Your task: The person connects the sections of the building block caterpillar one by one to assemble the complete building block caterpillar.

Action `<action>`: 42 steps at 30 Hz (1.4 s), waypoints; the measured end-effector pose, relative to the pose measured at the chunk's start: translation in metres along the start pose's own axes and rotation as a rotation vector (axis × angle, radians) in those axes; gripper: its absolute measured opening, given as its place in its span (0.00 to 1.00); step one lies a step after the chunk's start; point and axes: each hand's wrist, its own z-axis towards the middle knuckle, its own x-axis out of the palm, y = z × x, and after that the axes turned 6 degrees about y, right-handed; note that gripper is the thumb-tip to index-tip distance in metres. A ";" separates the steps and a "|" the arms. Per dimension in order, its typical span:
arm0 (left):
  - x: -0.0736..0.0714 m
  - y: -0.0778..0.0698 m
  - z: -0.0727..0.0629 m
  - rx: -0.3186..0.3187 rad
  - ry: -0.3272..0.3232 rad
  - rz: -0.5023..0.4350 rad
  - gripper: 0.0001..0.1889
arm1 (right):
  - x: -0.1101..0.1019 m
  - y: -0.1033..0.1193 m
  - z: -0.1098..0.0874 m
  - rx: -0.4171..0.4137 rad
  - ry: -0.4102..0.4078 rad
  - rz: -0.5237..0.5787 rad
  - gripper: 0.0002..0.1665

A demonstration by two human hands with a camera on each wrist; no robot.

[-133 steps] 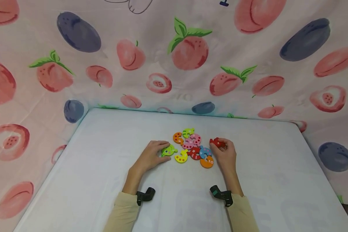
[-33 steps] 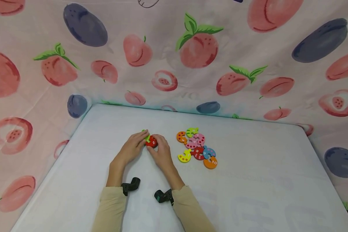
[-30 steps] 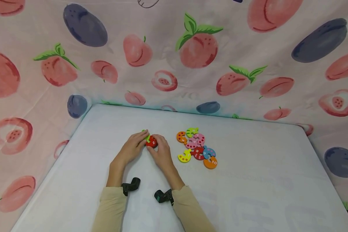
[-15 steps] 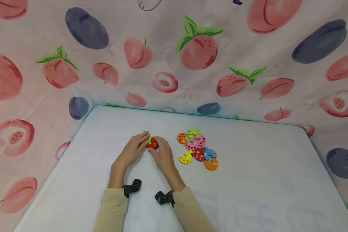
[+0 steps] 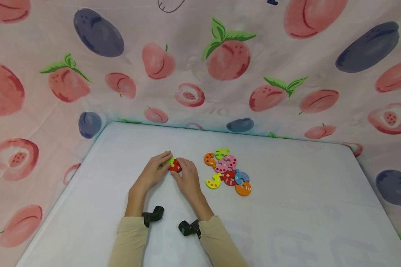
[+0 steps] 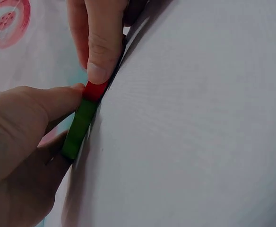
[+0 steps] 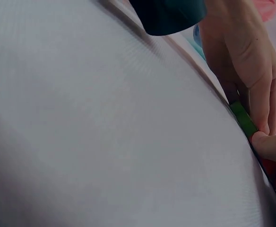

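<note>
Left of a group of colourful pieces, both hands work on two flat puzzle pieces lying on the white table. My left hand [image 5: 152,171] holds the green puzzle piece [image 5: 171,161] between thumb and fingers, covering much of it. My right hand [image 5: 189,180] grips the red puzzle piece [image 5: 175,166], which bears a white 2. The two pieces meet edge to edge. In the left wrist view the thick side of the green piece [image 6: 79,130] runs straight on into the red one [image 6: 95,91], flat along the tabletop. The right wrist view shows the green edge [image 7: 243,118] beside the right thumb.
Right of the hands lies a group of several numbered pieces, among them a yellow piece [image 5: 214,181], an orange piece [image 5: 243,189] marked 10, a blue piece [image 5: 242,176] and a pink piece [image 5: 222,167]. A fruit-print cloth [image 5: 187,66] hangs behind the table [image 5: 304,207].
Since the earliest frame, both hands have moved left, away from the group. The red piece came from the group's right side to meet the green one. Over the last second little has changed.
</note>
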 end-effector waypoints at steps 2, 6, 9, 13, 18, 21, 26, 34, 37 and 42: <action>0.000 -0.001 0.000 -0.003 -0.002 -0.001 0.24 | 0.000 0.001 0.000 -0.004 -0.004 -0.014 0.27; -0.001 -0.002 0.000 -0.004 -0.014 0.012 0.23 | -0.002 0.002 -0.001 -0.003 -0.001 -0.013 0.28; 0.000 -0.004 0.001 0.014 -0.024 0.032 0.23 | -0.004 0.003 -0.001 0.002 -0.003 -0.024 0.28; 0.001 -0.006 0.003 0.039 -0.034 0.053 0.23 | -0.007 0.003 -0.001 0.009 -0.022 -0.053 0.28; 0.001 -0.007 0.001 0.024 -0.022 0.033 0.23 | -0.005 0.001 -0.003 0.018 -0.017 -0.034 0.28; 0.002 -0.006 0.000 0.012 -0.012 0.021 0.24 | -0.003 0.000 -0.005 0.017 -0.016 -0.024 0.29; 0.005 -0.008 0.000 0.005 -0.021 0.058 0.24 | -0.004 -0.003 -0.007 0.038 0.001 0.043 0.37; 0.009 -0.020 -0.002 0.023 -0.090 0.251 0.20 | -0.020 -0.008 -0.018 0.125 -0.008 0.233 0.41; 0.010 -0.022 -0.004 0.037 -0.117 0.259 0.17 | -0.025 -0.010 -0.022 0.138 0.004 0.257 0.41; 0.011 -0.020 -0.005 0.051 -0.115 0.226 0.15 | -0.030 -0.014 -0.030 0.147 0.011 0.262 0.42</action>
